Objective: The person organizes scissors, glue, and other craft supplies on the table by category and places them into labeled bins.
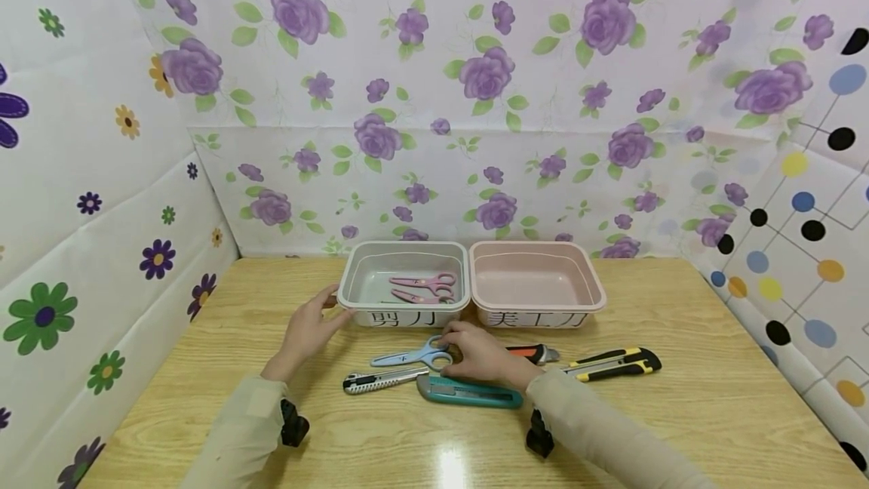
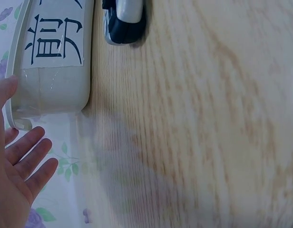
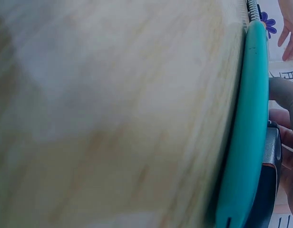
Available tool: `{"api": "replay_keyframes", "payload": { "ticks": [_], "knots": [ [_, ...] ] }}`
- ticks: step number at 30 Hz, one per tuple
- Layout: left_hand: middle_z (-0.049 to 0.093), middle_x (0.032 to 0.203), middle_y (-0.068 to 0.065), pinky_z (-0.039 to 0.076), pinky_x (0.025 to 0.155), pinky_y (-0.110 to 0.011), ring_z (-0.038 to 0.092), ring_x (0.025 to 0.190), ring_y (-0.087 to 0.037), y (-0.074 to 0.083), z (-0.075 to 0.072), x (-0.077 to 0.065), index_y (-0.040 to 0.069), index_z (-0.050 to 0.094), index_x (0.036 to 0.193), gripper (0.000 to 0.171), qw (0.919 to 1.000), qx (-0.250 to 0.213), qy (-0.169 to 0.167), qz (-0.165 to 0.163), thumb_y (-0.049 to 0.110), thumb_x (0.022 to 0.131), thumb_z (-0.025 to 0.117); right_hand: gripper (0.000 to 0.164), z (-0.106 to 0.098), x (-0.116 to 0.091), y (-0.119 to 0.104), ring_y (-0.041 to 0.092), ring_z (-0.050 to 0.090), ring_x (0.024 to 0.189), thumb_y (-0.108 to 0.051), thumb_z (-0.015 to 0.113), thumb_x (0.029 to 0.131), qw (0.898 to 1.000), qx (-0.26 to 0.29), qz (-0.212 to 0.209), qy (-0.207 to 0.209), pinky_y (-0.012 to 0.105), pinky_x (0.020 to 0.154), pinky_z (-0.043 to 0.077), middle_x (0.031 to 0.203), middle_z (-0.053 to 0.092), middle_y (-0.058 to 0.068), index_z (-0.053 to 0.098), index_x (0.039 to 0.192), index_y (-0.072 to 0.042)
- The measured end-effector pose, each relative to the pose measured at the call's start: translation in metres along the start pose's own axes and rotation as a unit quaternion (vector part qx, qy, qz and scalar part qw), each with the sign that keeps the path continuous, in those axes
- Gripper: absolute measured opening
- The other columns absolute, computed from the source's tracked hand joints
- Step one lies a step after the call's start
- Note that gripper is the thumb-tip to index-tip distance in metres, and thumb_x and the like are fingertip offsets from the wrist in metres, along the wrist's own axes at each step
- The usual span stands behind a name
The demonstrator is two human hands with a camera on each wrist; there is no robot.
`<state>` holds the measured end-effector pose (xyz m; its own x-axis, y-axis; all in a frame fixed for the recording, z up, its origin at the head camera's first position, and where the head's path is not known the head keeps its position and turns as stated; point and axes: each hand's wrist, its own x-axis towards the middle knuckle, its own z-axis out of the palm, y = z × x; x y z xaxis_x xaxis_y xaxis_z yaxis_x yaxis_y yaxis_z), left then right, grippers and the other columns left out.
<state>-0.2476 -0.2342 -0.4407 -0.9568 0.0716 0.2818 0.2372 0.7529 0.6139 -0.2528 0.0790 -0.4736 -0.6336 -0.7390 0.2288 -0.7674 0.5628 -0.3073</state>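
Note:
My left hand [image 1: 308,334] touches the left front corner of the grey bin [image 1: 407,309], thumb at the rim and other fingers loosely spread in the left wrist view. Two pink scissors [image 1: 424,282] lie inside the bin. My right hand [image 1: 483,355] grips the handles of light blue scissors [image 1: 405,358] in front of the bins, fingers and thumb on opposite sides. In the right wrist view the scissors are hidden. A teal utility knife [image 1: 468,392] lies just below this hand, and a black and orange utility knife [image 1: 532,353] is partly covered by it.
A pink bin [image 1: 536,309] stands beside the grey one; both carry paper labels in front. A silver utility knife [image 1: 380,380] lies left of the teal one. Toward the right is a yellow and black utility knife [image 1: 614,364]. Patterned cloth walls edge the wooden table [image 1: 679,429].

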Motion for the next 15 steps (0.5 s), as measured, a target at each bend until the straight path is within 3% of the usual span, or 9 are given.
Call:
{"api": "replay_keyframes", "payload": {
  "ticks": [6, 15],
  "knots": [
    [0.061, 0.111, -0.018, 0.046, 0.083, -0.052, 0.055, 0.105, -0.038, 0.0002, -0.0001, -0.0002, 0.004, 0.044, 0.132, 0.063, 1.0, 0.001, -0.002, -0.005, 0.042, 0.084, 0.061, 0.038, -0.0022, 0.0013, -0.0024, 0.019, 0.052, 0.098, -0.031, 0.073, 0.076, 1.0, -0.003, -0.009, -0.01, 0.032, 0.086, 0.045, 0.104, 0.058, 0.003, 0.066, 0.106, -0.009],
    [0.061, 0.111, -0.018, 0.046, 0.083, -0.052, 0.055, 0.105, -0.038, 0.0009, 0.0001, -0.0005, 0.002, 0.043, 0.132, 0.063, 1.0, 0.0, -0.001, -0.005, 0.04, 0.085, 0.062, 0.036, -0.0027, 0.0023, -0.0028, 0.013, 0.053, 0.09, -0.03, 0.07, 0.077, 0.999, 0.021, 0.005, -0.032, 0.027, 0.079, 0.046, 0.099, 0.057, 0.0, 0.066, 0.106, -0.01]
  ]
}}
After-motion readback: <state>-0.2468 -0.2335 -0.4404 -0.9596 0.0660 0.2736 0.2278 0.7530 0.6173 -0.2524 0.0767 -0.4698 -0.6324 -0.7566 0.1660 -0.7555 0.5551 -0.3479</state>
